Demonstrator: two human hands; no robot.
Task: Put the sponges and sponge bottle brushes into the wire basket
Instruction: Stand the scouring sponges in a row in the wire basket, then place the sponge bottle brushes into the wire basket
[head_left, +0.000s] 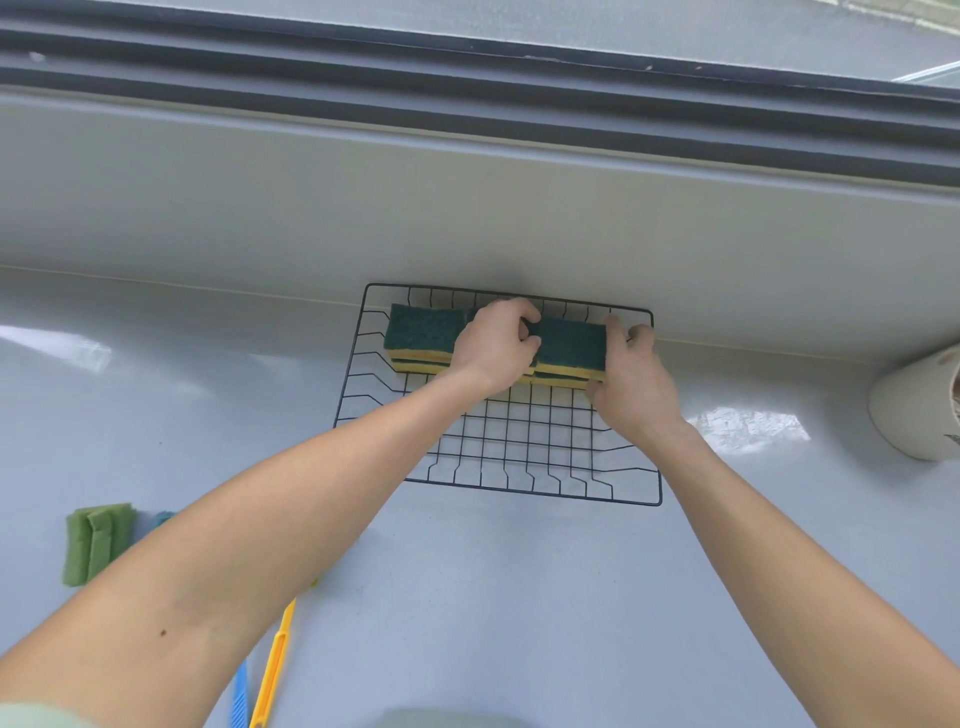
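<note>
While both arms reach toward the centre of the frame, the left hand (496, 345) rests with curled fingers on the stacked sponges (423, 332) at the far side of the wire basket (524, 457). The right hand (631, 382) grips the right end of the right-hand sponge stack (571, 345), thumb at the front, fingers behind. At lower left of the frame, green sponge pads (98, 543) lie on the grey counter (519, 597); yellow (275, 670) and blue (240, 696) brush handles show beneath the left forearm. A white pot (914, 405) stands at right.
</note>
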